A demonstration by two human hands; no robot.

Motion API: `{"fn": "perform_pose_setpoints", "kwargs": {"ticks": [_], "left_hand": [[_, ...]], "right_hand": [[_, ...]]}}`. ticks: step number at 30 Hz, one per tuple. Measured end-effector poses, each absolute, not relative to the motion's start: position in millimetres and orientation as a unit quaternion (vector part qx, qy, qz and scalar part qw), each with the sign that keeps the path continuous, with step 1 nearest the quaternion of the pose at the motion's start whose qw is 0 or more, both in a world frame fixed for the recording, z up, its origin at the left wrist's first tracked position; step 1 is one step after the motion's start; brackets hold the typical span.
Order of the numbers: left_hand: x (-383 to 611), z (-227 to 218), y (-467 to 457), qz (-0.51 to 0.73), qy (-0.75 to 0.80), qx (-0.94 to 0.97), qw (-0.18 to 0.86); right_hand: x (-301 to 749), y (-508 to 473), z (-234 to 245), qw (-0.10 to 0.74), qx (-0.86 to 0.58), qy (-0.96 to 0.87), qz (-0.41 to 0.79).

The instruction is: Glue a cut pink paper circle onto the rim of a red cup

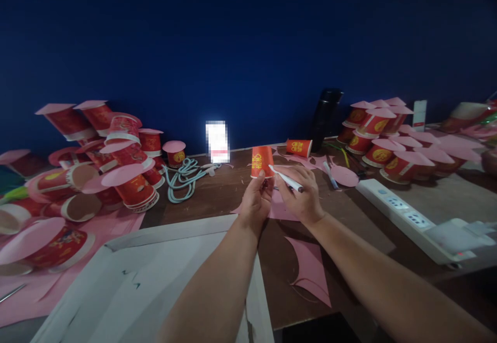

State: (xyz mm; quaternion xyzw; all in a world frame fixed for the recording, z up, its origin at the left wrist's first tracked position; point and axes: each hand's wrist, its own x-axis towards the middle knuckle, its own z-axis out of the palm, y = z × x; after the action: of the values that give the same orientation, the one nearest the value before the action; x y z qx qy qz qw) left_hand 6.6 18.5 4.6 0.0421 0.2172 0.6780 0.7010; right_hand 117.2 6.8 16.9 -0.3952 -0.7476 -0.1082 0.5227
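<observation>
My left hand (257,198) is closed around the lower part of a red paper cup (262,157) with gold characters. The cup is upside down, its white rim toward my palm. My right hand (305,193) grips a white marker pen (288,180), with its tip pointing at the cup's right side; whether the tip touches the cup I cannot tell. Beneath my hands lies a pink paper sheet (281,205). Another red paper cup (298,147) rests on its side just behind my right hand.
Red cups topped with pink paper discs are heaped at left (130,185) and grouped at right (378,151). A white power strip (399,213), black bottle (326,117), coiled pale cable (181,180) and lit screen (217,141) stand around. A white box lid (155,270) lies front left.
</observation>
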Motion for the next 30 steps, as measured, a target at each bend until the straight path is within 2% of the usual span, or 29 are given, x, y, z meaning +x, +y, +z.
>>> {"fn": "perform_pose_setpoints", "kwargs": {"ticks": [30], "left_hand": [[5.2,3.2,20.2,0.674,0.225,0.034,0.703]], "right_hand": [[117.0,6.8,16.4,0.514,-0.407,-0.747,-0.11]]}}
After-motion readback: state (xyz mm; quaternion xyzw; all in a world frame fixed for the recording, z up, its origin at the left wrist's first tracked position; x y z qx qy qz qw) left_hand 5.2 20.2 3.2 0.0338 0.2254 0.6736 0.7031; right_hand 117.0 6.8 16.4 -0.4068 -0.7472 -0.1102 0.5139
